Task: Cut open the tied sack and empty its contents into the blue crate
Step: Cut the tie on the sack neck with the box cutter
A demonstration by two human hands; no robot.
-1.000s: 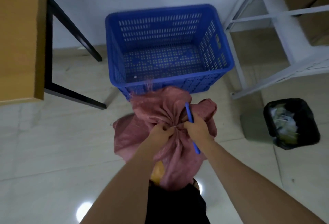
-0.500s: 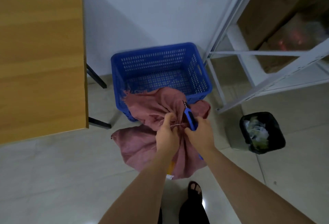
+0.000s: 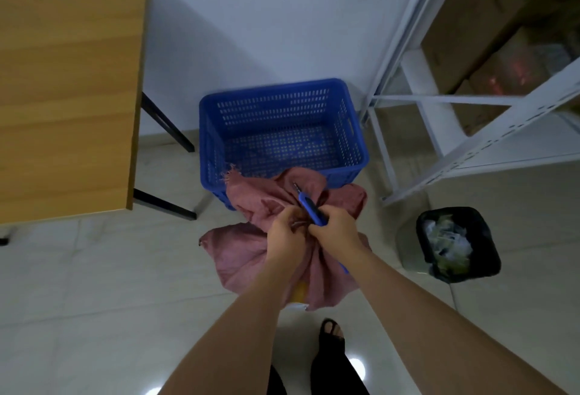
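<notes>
A pink woven sack (image 3: 241,250) stands on the floor in front of the blue crate (image 3: 282,134), its gathered neck leaning against the crate's near wall. My left hand (image 3: 287,233) pinches the tied neck, where a thin tie shows between my fingers. My right hand (image 3: 337,226) grips a blue-handled cutter (image 3: 309,206), its tip pointing up and away over the sack's flared top. The crate looks empty. Something yellow (image 3: 298,292) shows under the sack's lower edge.
A wooden table (image 3: 69,96) with black legs stands at the left. A white metal shelf rack (image 3: 470,118) with cardboard boxes is at the right. A black-lined waste bin (image 3: 458,242) sits on the floor to the right. My foot (image 3: 331,336) is below the sack.
The camera has risen and tilted up, showing more table and shelves. Both hands stay on the sack's neck; the cutter now angles further over the sack's top.
</notes>
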